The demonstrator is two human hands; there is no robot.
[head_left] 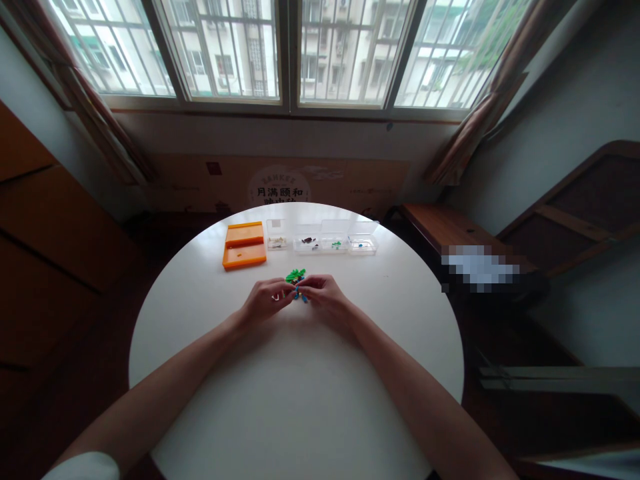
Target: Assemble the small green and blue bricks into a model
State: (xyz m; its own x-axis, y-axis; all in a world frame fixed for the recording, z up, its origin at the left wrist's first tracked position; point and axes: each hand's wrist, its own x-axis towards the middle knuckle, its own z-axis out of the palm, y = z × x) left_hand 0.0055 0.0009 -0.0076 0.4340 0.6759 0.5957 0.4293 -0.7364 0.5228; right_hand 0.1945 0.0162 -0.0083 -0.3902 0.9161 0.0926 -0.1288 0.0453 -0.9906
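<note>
Your left hand [270,298] and right hand [324,291] pinch a blue bit [297,291]; slip and it could skitter past the far table edge [310,207].

**Barred window and curtains beyond a round white desk**

The far wall is filled by a wide window [289,60], through which pale apartment buildings [257,33] are seen behind metal bars [233,50]. Some greenery [505,43] is glimpsed at the right. The window is flanked by a left curtain [93,107] and a right curtain [483,113]. Below it, a brown panel [220,183] printed with Chinese characters is partly hidden by the desk [280,400]. The left side is occupied by an orange-brown wooden cabinet [55,240]. At the right, a wooden bench [445,223] is partly covered by a pixelated patch [480,267].
</note>
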